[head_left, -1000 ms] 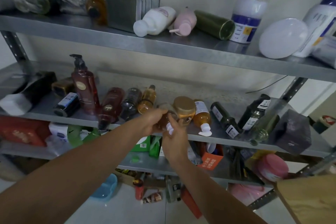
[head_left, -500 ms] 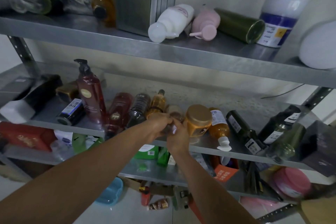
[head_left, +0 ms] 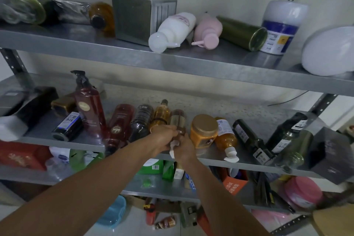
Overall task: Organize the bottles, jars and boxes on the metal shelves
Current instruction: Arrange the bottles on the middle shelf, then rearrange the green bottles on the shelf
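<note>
Bottle: small amber plastic bottle with white pump (head_left: 177,120), lying at the middle metal shelf's (head_left: 249,162) front edge.
Grip: left hand (head_left: 162,139) and right hand (head_left: 184,148) both clasp its neck.
Risk: it may roll off, or knock the gold-lidded orange jar (head_left: 204,131) just beside.

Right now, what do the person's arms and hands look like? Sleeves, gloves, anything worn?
Both forearms enter from the bottom edge, bare as far as the frame shows: no sleeves in view. The left hand and right hand are ungloved, with no watch, bracelet or ring that I can make out. The dim light hides finer marks.
</note>
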